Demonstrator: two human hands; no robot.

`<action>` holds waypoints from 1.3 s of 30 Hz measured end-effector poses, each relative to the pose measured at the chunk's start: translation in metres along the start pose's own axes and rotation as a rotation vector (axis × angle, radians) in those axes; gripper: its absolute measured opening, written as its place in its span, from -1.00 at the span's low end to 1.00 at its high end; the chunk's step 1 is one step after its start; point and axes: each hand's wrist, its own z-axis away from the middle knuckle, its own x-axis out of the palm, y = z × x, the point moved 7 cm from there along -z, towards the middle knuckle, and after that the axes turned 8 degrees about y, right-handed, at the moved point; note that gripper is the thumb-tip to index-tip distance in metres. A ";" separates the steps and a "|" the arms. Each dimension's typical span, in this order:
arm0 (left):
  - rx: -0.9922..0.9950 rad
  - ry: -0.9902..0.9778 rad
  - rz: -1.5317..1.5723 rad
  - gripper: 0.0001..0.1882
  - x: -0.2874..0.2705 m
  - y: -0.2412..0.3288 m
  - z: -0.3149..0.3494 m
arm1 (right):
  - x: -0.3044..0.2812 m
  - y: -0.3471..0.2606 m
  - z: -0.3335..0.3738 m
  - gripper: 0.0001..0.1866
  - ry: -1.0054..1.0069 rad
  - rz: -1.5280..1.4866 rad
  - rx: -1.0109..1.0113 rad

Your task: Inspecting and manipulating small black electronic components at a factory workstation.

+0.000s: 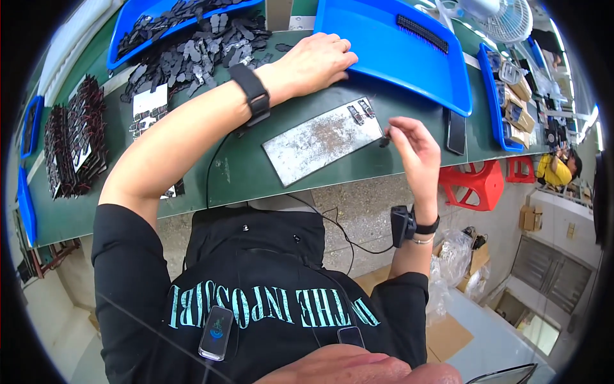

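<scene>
While the right hand [419,152] pinches a small dark part [384,141] between thumb and fingers, the left hand [313,64] is up by the near left corner of the big blue tray [400,61]. The left fingers are bent, with the back of the hand up, so I cannot tell if they hold anything. The small dark part is just beside the right end of the flat metal plate [304,150]; I cannot tell if the two touch. Two small pieces [361,111] lie side by side on the plate, near its far right corner. To do this well, I would pinch softly but firmly, so the part does not bend or slip. I would keep the right wrist calm and not bump the two pieces. The left arm is close to a heap of flat black bits [192,64], so it is best to lift it, not drag it.
</scene>
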 end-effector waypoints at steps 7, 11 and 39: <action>0.044 0.109 0.126 -0.66 -0.095 0.053 0.058 | 0.054 -0.018 -0.023 -0.87 -0.251 0.403 -0.304; -0.023 0.096 0.182 -0.75 -0.129 0.065 0.099 | 0.081 -0.016 -0.028 -0.87 -0.359 0.507 -0.452; -0.522 0.099 -0.215 -0.81 -0.178 -0.072 0.254 | 0.197 -0.071 0.020 -0.73 -0.457 0.144 -0.347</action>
